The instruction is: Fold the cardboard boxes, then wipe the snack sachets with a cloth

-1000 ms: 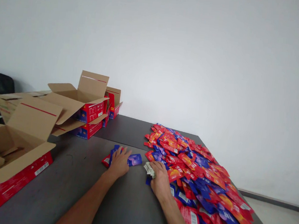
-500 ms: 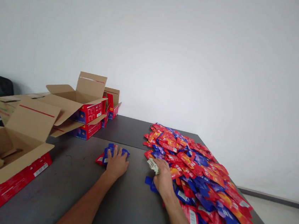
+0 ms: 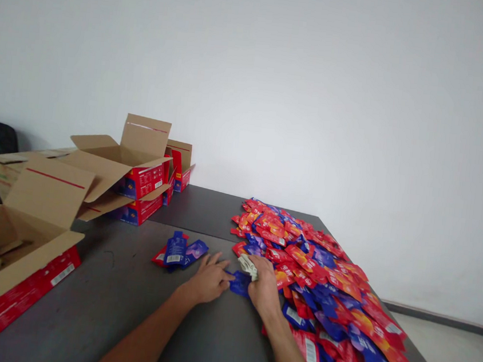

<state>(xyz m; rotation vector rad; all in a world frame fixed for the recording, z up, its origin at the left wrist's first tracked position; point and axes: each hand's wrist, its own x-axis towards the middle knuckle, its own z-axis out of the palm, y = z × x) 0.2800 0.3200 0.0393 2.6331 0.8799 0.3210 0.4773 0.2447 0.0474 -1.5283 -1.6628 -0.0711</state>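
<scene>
My left hand is closed at the narrow left end of a blue pouch, its thumb and index finger pressed on it. The pouch lies between my two hands, its right end hidden by my right hand. That hand is closed around a folded whitish cloth, which sticks out past its fingers. To the left of my left hand, a few pouches rest on the table: a blue pouch on top, a second blue one beside it and a red one partly underneath.
A large heap of red and blue pouches covers the right side of the dark table. An open carton stands at the near left. Farther back are stacked open red cartons and another carton by the wall.
My left hand has left the small group of pouches and moved right to the blue pouch. That pouch has shifted slightly up and left. My right hand stays nearly still with the cloth.
</scene>
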